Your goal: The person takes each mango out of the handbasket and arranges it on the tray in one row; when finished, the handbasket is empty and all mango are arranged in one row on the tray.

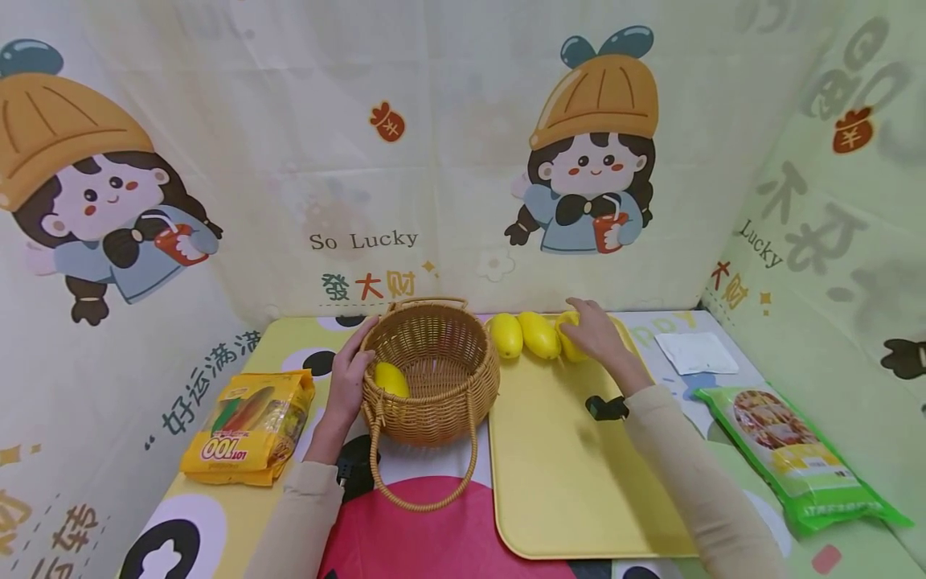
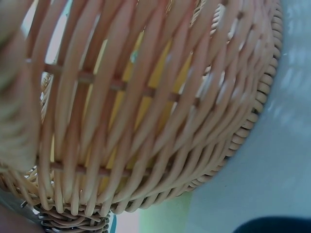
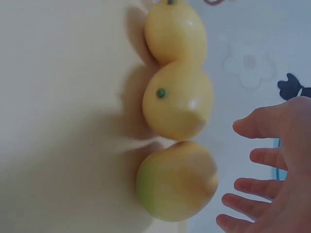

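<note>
My left hand (image 1: 347, 384) grips the left rim of a round wicker basket (image 1: 434, 414), with the thumb over the edge. A yellow lemon-like fruit (image 1: 391, 379) lies inside the basket, and its handle hangs down in front. Along the far end of a yellow tray (image 1: 564, 482) sit two yellow lemon-like fruits (image 1: 506, 336) with green stem ends. Beside them is a third rounder fruit (image 3: 177, 182), yellow with a greenish side. My right hand (image 1: 599, 331) is at that third fruit; in the right wrist view its fingers are spread, apart from the fruit.
An orange-yellow snack bag (image 1: 246, 430) lies left of the basket. A green food packet (image 1: 796, 450) and a small white packet (image 1: 697, 353) lie right of the tray. A printed cloth wall (image 1: 463, 161) rises behind the table.
</note>
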Motion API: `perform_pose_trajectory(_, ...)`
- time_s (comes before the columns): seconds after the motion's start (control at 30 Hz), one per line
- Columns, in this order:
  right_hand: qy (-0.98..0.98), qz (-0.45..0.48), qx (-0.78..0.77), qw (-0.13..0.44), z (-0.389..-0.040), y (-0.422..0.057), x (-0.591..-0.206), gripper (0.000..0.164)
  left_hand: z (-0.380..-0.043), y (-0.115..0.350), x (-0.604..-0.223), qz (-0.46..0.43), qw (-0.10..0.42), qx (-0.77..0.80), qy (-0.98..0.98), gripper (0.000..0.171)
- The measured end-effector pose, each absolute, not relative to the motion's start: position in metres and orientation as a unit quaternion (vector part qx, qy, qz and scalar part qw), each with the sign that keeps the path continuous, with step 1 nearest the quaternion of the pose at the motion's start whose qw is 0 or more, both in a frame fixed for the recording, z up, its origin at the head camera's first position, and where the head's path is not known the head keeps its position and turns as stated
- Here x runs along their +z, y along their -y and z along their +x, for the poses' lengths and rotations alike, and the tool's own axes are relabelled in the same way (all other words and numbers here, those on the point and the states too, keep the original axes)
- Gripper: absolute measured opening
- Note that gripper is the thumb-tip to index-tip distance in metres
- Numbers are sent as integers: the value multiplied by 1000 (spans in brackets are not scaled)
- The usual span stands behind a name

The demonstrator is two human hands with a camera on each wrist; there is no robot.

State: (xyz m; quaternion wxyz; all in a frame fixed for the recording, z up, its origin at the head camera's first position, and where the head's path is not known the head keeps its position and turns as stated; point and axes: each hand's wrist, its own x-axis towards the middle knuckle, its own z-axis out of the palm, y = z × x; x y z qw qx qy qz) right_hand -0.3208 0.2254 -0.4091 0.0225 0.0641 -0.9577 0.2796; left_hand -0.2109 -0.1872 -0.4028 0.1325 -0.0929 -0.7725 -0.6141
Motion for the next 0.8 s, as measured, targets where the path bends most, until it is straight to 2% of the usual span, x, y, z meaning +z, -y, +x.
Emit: perform_pose_trajectory(0.8, 935, 210, 279, 64, -287, -149, -351, 60, -210, 186, -402, -96, 134, -613, 773, 58)
